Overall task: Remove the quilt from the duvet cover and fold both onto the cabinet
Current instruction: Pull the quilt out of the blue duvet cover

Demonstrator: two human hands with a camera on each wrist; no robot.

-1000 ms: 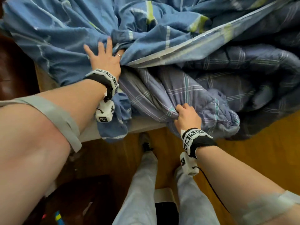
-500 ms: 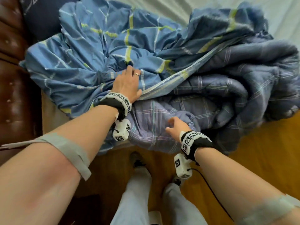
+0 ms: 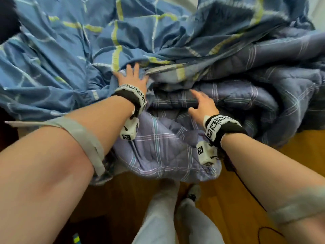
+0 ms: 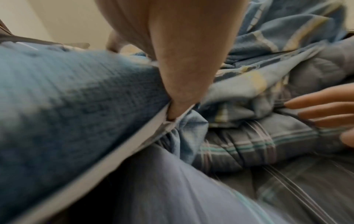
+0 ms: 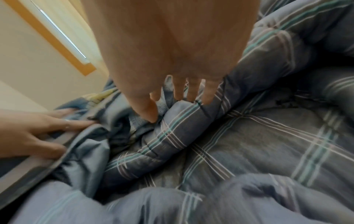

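The blue duvet cover point(image 3: 70, 59) with yellow-green stripes lies rumpled across the bed. The grey-lilac plaid quilt point(image 3: 167, 147) spills out of its opening and hangs over the near bed edge. My left hand point(image 3: 131, 77) lies flat with straight fingers on the cover beside its pale hem. My right hand point(image 3: 202, 104) rests with spread, straight fingers on a rolled fold of the quilt just right of that hem and holds nothing. In the right wrist view, the right hand's fingertips point(image 5: 191, 97) touch the quilt point(image 5: 258, 144) fold. My left hand point(image 5: 44, 128) presses the hem there.
Wooden floor point(image 3: 263, 173) runs below the bed edge, with my legs in pale trousers point(image 3: 158, 217) standing on it. A dark shape point(image 3: 7, 18) sits at the far left. A wood-framed window point(image 5: 57, 37) on a white wall shows in the right wrist view.
My right hand let go of the quilt at the bed edge and moved forward onto a fold near the cover's opening. The left hand stays pressed on the cover.
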